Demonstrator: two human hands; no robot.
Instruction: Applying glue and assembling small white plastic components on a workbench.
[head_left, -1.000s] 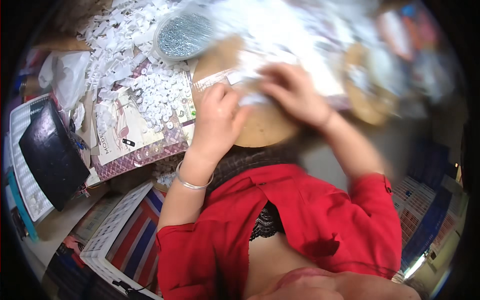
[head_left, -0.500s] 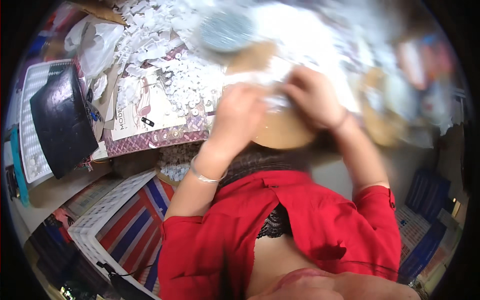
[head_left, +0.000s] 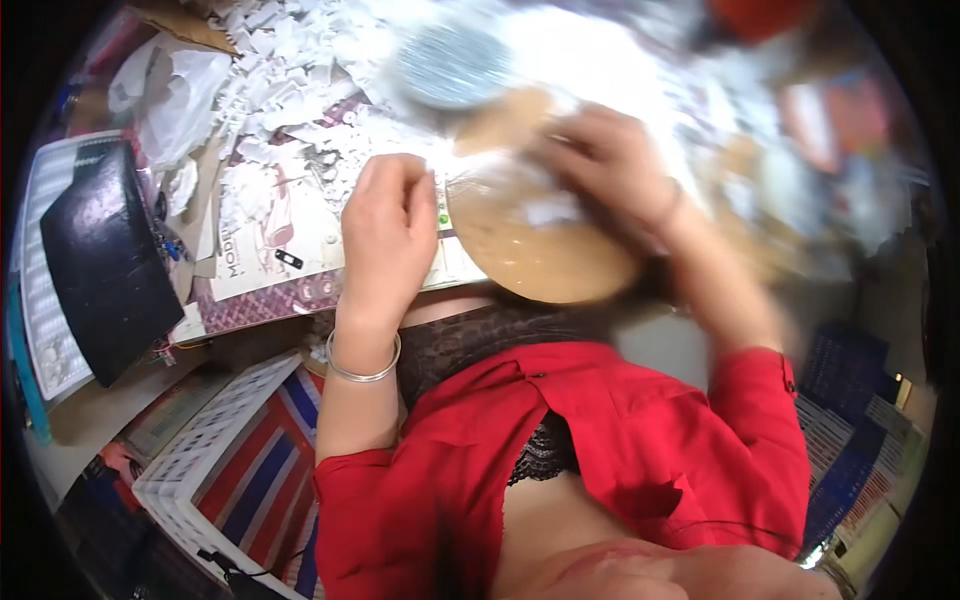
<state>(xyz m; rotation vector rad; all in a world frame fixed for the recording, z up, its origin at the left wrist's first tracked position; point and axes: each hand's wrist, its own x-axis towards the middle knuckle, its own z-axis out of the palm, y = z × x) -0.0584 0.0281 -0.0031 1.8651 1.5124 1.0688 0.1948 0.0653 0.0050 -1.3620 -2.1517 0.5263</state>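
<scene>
A round, shiny tan disc (head_left: 545,265) lies at the table's front edge, with a small blurred white piece (head_left: 550,208) on it. My right hand (head_left: 615,165) is over the disc's far right side; motion smears its fingers, and what they touch is unclear. My left hand (head_left: 390,225), with a silver bangle at the wrist, is left of the disc. Its fingers are curled closed beside scattered small white parts (head_left: 345,170); anything inside them is hidden. Behind the disc stands a round grey-blue item (head_left: 452,65) that looks wrapped in clear film.
White pieces (head_left: 290,75) heap across the back left, near a clear plastic bag (head_left: 185,110). A black curved object (head_left: 110,260) rests on a white basket (head_left: 60,330) at the left. Below is another white basket (head_left: 180,485) with a striped lining. Blurred items fill the right.
My left hand has moved left, away from the disc and from my right hand. My right hand has shifted slightly up and left, and the disc's top shows more.
</scene>
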